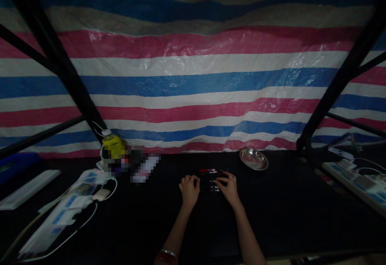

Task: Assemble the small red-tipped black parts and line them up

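Note:
Several small, slim pieces with shiny silver parts lie on the black table point(280, 208) between my hands; dim light hides their kind. A red and silver piece point(208, 171) sits at the back of this group. Nearer to me is a silver piece point(214, 189), perhaps with a dark part lost against the table. My right hand point(229, 187) has thumb and forefinger pinched at the end of a slim silver-tipped piece point(212, 181). On the other side my left hand point(189, 190) is curled, its fingertips together, and what they hold is too dark to see.
A round metal dish point(253, 159) stands at the back right. To the left are a power strip point(64, 208) with plugs and white cables, a yellow bottle point(113, 146) and blurred-out items. Black frame posts point(72, 80) flank a striped plastic sheet point(193, 84).

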Motion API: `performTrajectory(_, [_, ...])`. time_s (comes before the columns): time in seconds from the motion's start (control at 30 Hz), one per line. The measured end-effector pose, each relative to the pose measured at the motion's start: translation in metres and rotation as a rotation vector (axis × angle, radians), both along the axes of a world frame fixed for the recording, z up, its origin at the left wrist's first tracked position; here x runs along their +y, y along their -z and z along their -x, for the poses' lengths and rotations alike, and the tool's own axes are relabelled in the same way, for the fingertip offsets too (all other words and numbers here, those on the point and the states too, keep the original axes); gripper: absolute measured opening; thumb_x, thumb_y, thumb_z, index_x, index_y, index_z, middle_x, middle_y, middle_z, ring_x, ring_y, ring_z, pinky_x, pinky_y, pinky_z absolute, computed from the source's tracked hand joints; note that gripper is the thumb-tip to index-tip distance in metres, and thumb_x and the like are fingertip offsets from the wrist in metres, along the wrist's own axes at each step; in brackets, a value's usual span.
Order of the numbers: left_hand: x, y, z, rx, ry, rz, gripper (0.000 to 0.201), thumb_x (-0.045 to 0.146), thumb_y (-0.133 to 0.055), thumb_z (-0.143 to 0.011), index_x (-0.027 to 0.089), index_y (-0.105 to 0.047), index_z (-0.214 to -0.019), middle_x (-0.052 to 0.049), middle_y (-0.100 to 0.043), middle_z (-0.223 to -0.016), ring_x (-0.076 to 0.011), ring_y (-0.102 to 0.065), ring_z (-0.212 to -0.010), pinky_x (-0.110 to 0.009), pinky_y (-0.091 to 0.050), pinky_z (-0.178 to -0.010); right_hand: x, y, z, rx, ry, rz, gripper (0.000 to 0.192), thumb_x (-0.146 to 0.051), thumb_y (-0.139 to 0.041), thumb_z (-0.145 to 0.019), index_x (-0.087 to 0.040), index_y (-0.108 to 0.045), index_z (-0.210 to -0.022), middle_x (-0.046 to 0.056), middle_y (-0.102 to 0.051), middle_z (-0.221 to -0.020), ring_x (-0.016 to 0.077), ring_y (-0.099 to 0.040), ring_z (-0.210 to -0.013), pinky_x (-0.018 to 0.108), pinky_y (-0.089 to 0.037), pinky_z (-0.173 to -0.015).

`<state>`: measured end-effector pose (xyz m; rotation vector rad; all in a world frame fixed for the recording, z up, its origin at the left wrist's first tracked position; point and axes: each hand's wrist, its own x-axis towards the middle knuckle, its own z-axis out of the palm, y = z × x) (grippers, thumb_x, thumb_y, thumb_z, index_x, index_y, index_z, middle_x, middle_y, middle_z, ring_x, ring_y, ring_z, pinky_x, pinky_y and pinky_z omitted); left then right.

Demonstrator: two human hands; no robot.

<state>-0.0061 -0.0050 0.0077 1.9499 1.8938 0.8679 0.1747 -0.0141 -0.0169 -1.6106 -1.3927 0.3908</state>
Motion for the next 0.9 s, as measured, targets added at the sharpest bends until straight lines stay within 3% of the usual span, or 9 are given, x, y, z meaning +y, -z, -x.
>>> performTrajectory(0.17, [0.0,0.002,0.001,-0.004,-0.004,-0.032,0.018,0.029,-0.045,-0.083,0.022,-0.062,-0.079,-0.005,-0.058,-0.09,-0.0233,-0.05,-0.092,-0.037,-0.035,-0.08,-0.001,-0.001,-0.001,0.022,-0.006,-0.015,0.015,-0.036,-0.066,-0.068,-0.026,-0.075,-0.076,0.01,-0.06,-0.108,0.0273,-0.047,-0.108,0.04,-0.038,-0.093])
performTrajectory(0.37, [0.006,0.006,0.005,-0.177,-0.051,-0.136,0.018,0.029,-0.044,-0.083,0.021,-0.059,-0.076,-0.003,-0.058,-0.076,-0.0199,-0.054,-0.079,-0.033,-0.04,-0.074,0.002,0.0,-0.003,0.075,0.119,-0.053,0.021,-0.033,-0.066,-0.064,-0.022,-0.073,-0.081,0.009,-0.06,-0.093,0.0258,-0.054,-0.094,0.037,-0.042,-0.086])
performTrajectory(0.6, [0.007,0.005,0.005,-0.254,-0.043,-0.22,0.017,0.028,-0.046,-0.082,0.021,-0.059,-0.073,-0.003,-0.058,-0.073,-0.0185,-0.054,-0.076,-0.031,-0.043,-0.073,0.002,0.007,-0.01,0.076,0.142,-0.036,0.016,-0.029,-0.06,-0.067,-0.019,-0.071,-0.072,0.01,-0.058,-0.087,0.0254,-0.055,-0.088,0.036,-0.044,-0.08])
performTrajectory(0.73, [0.007,-0.01,-0.016,-0.17,0.101,-0.248,0.018,0.027,-0.045,-0.085,0.021,-0.061,-0.079,-0.004,-0.06,-0.084,-0.0188,-0.053,-0.085,-0.032,-0.041,-0.079,0.0,0.013,-0.013,0.087,0.141,-0.043,0.016,-0.029,-0.058,-0.067,-0.018,-0.069,-0.069,0.01,-0.057,-0.086,0.0249,-0.055,-0.086,0.036,-0.046,-0.076])
performTrajectory(0.9, [0.023,-0.036,-0.063,0.066,0.406,-0.197,0.018,0.021,-0.05,-0.084,0.025,-0.064,-0.094,-0.003,-0.062,-0.104,-0.019,-0.051,-0.101,-0.033,-0.037,-0.086,-0.006,0.014,-0.018,0.151,0.17,-0.108,0.019,-0.033,-0.056,-0.069,-0.018,-0.066,-0.07,0.009,-0.059,-0.081,0.0234,-0.056,-0.081,0.035,-0.046,-0.075])
